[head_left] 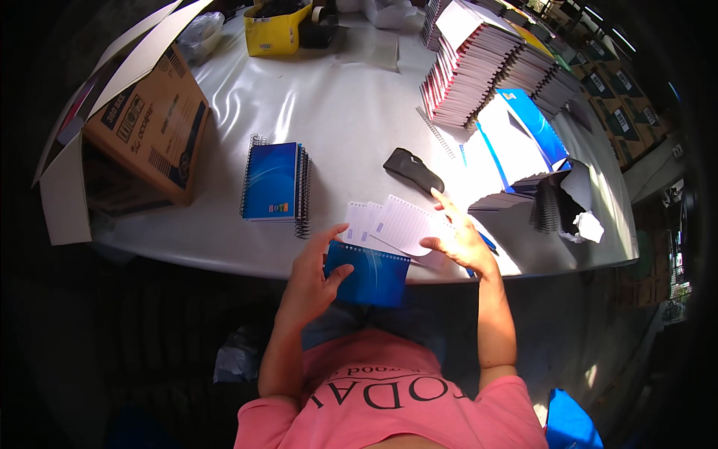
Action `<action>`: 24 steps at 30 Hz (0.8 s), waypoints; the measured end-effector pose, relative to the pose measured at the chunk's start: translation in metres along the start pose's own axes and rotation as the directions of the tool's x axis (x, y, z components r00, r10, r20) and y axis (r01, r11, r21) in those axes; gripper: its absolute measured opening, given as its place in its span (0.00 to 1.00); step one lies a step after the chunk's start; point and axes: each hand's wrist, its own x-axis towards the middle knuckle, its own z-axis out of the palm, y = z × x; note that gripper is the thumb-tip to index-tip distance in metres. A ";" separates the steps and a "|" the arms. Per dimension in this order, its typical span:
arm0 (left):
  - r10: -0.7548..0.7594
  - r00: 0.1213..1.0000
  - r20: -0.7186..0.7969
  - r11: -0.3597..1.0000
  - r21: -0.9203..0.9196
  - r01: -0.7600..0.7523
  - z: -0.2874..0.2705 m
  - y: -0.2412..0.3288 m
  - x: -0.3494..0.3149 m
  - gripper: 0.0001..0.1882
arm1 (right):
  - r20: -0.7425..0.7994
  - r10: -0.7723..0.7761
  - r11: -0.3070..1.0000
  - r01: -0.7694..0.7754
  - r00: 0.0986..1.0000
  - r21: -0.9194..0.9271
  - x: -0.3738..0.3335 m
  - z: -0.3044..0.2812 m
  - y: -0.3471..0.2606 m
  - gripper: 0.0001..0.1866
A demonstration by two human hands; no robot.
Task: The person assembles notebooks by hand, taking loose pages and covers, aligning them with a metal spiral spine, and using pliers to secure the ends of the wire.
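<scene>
My left hand (310,275) is closed on a blue cover (368,277) with a row of punched holes along its top edge. The thumb lies on its face, and it hangs over the table's front edge. Just beyond it, several loose lined sheets (406,224) with punched edges lie fanned out. Over the right side of these sheets is my right hand (465,243), with thumb and fingers spread apart. Whether its thumb touches the paper, I cannot tell. A black pouch-like object (413,170) lies beyond the right hand, and a blue pen-like object (485,238) shows beside it.
Blue spiral notebooks (271,183) are stacked left of centre, near an open cardboard box (153,127). Tall notebook stacks (471,67) stand at the back right. Nearer are white sheets with blue covers (531,123) and crumpled paper (588,227). A yellow container (271,34) stands far back.
</scene>
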 end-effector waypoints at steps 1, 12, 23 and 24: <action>0.048 0.999 -0.005 0.996 0.075 -0.047 -0.001 -0.001 0.003 0.30 | 0.000 0.062 0.997 -0.062 0.998 0.035 0.002 0.002 0.005 0.51; -0.040 0.988 0.151 0.994 0.110 0.024 -0.002 0.019 0.031 0.33 | -0.118 -0.010 0.992 -0.006 0.993 -0.128 0.017 0.013 0.008 0.24; -0.099 0.994 0.052 0.992 -0.070 0.103 0.022 -0.005 0.057 0.35 | -0.337 -0.011 0.929 0.135 0.941 0.346 0.045 -0.032 -0.020 0.21; -0.073 0.997 0.026 0.997 -0.029 0.073 0.023 -0.006 0.061 0.36 | -0.361 -0.031 0.924 0.164 0.932 0.345 0.057 -0.035 -0.022 0.22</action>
